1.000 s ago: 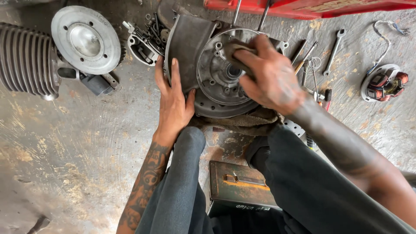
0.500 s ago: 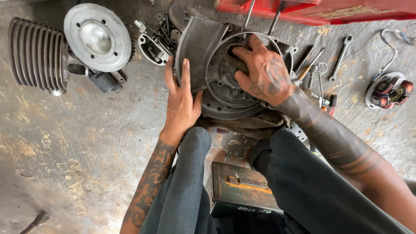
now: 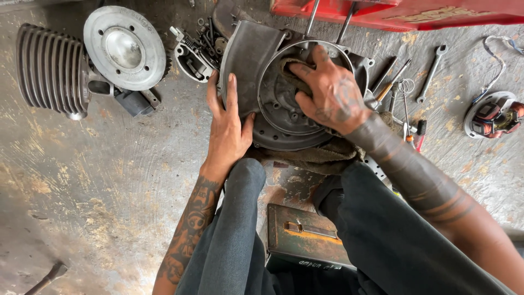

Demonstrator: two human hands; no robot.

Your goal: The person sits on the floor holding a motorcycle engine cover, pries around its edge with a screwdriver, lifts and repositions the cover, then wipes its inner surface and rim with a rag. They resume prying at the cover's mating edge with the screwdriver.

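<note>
A dark engine case (image 3: 256, 60) with a round flywheel housing (image 3: 284, 117) lies on the concrete floor in front of me. My left hand (image 3: 228, 128) lies flat against the case's left side, fingers together. My right hand (image 3: 330, 95) presses a dirty brown rag (image 3: 289, 71) inside the round housing, fingers bent over the cloth. More of the same cloth (image 3: 322, 155) lies under the case near my knees.
A finned cylinder (image 3: 49, 68) and a round cylinder head (image 3: 124, 48) lie at the far left. Wrenches (image 3: 431, 74) and screwdrivers sit right of the case, a stator coil (image 3: 491, 114) further right. A rusty green metal box (image 3: 305, 240) stands between my legs.
My right hand has moved up and left inside the housing with the rag. The left hand stays on the case. The view has shifted slightly.
</note>
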